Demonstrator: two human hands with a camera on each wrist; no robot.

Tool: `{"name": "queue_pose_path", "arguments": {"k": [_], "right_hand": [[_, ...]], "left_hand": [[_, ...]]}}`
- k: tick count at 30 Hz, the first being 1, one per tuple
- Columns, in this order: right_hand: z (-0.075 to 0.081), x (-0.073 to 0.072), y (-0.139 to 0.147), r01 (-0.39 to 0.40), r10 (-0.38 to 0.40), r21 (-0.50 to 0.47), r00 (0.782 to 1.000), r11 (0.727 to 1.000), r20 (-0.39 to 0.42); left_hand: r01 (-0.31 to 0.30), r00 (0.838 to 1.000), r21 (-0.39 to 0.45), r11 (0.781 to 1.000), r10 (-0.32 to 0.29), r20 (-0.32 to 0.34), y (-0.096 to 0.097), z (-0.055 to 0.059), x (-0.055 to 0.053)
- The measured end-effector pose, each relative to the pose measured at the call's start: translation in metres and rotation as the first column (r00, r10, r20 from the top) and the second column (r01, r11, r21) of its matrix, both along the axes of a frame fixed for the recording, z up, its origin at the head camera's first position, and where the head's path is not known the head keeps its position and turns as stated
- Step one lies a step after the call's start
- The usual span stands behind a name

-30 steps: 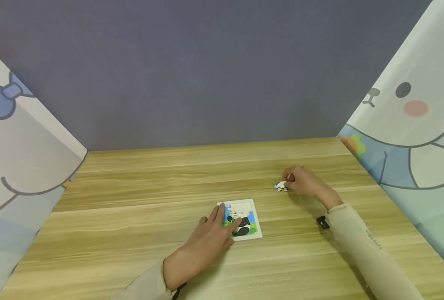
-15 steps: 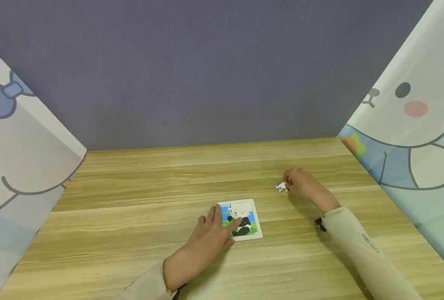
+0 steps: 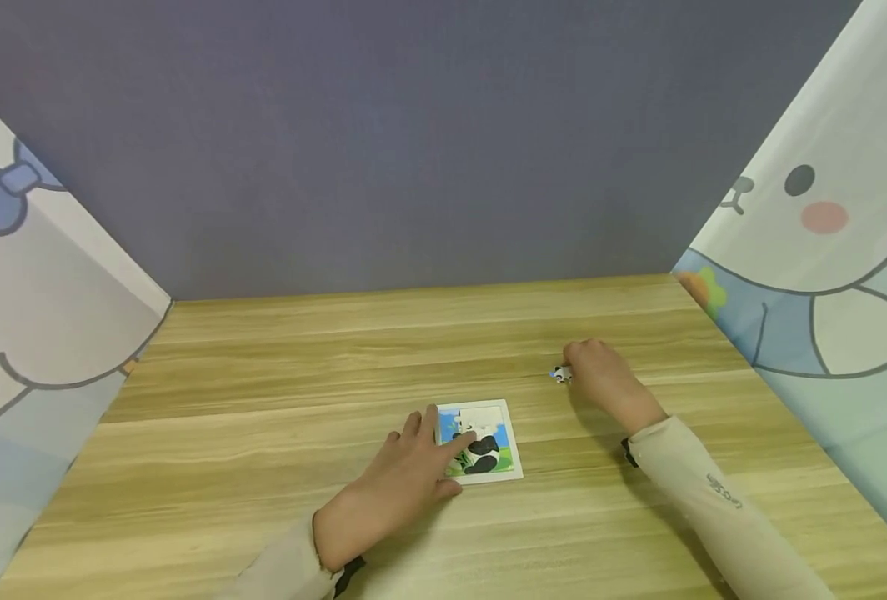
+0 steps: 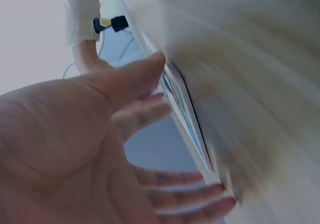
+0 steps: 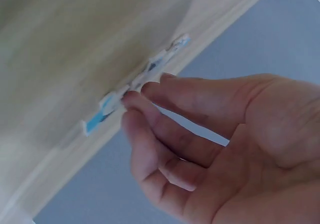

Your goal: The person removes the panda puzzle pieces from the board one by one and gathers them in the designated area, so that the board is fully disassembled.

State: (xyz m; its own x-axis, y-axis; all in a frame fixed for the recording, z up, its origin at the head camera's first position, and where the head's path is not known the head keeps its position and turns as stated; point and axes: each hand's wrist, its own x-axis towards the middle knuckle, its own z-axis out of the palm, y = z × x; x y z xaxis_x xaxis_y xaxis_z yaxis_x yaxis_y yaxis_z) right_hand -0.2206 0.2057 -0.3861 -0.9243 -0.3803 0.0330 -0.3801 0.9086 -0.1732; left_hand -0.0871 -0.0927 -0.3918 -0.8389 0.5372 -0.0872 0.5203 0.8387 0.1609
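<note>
A square panda jigsaw puzzle [image 3: 508, 457] with a white frame lies on the table, a pale blank gap showing at its upper part. My left hand [image 3: 402, 471] rests on its left side with fingers spread, the index finger reaching over the picture. The left wrist view shows the puzzle's edge [image 4: 187, 115] beside the fingertips. Farther back and right, my right hand [image 3: 601, 375] bends its fingers and thumb down over small white, black and blue puzzle pieces [image 3: 560, 374]. From the right wrist, the fingertips pinch close at the middle of these pieces [image 5: 95, 121], part of them hidden.
The wood-grain table [image 3: 263, 367] meets a grey-blue partition [image 3: 413, 150] at the back. Cartoon-printed sheets stand on the left [image 3: 46, 292] and right [image 3: 849, 275]. Dark wrist straps show at both sleeves [image 3: 714, 492].
My right hand has shifted slightly over the small pieces, leaving less of them visible. The left hand has slid slightly left and still lies on the puzzle. The view has shifted a little.
</note>
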Motion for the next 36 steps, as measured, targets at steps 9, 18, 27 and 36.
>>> {"name": "queue_pose_path", "arguments": {"k": [9,18,27,36], "right_hand": [[0.011,0.014,-0.032,-0.181,0.178,-0.089,0.983,0.979,-0.039],[0.016,0.036,-0.106,-0.366,0.426,-0.299,0.889,0.881,0.166],[0.006,0.047,-0.127,-0.303,0.413,-0.369,0.870,0.879,0.269],[0.001,0.047,-0.131,-0.311,0.413,-0.334,0.860,0.890,0.299]], "left_hand": [[0.073,0.997,0.073,0.995,-0.070,-0.036,-0.018,0.001,-0.001],[0.058,0.998,0.017,0.998,-0.058,-0.032,-0.016,0.000,-0.005],[0.069,0.996,-0.004,0.998,-0.069,-0.063,-0.012,-0.004,-0.005],[0.062,0.993,0.016,0.998,-0.060,-0.101,-0.014,-0.004,-0.002]]}}
